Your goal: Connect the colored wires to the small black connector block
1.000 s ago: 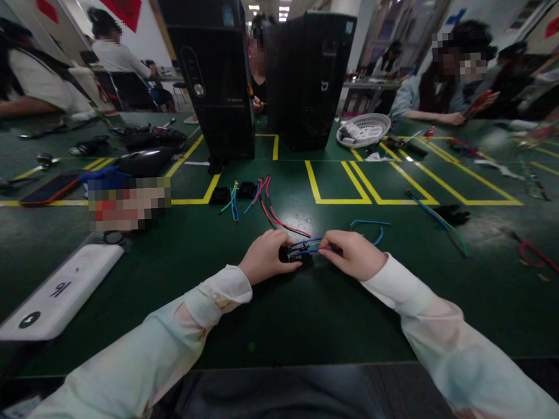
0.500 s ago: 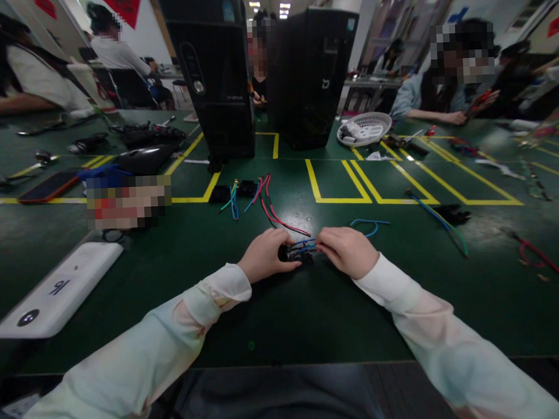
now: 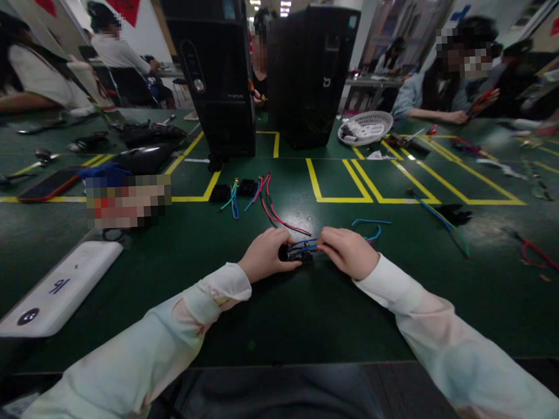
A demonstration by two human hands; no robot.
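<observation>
Close above the green table, my left hand (image 3: pixel 268 254) is closed around a small black part (image 3: pixel 305 256), thumb below and fingers on top. Blue wires (image 3: pixel 304 243) run from this part to my right hand (image 3: pixel 348 251), whose fingertips pinch them. A loose blue end (image 3: pixel 371 222) curves out beyond the right hand. Just behind my hands lie red and black wires (image 3: pixel 273 210). Farther back are two small black pieces (image 3: pixel 248 188) with short blue and green wires (image 3: pixel 234 199). The inner side of the black part is hidden by my fingers.
Two black computer towers (image 3: pixel 218 76) stand at the back. A white basket (image 3: pixel 366 129) sits right of them. To the left lies a white power bank (image 3: pixel 61 290); to the right, a black piece (image 3: pixel 454 213) and a red wire (image 3: pixel 548 262). People sit around the table.
Both hands stay almost in place on the black part and wires. The blue wire right of my right hand has shifted slightly.
</observation>
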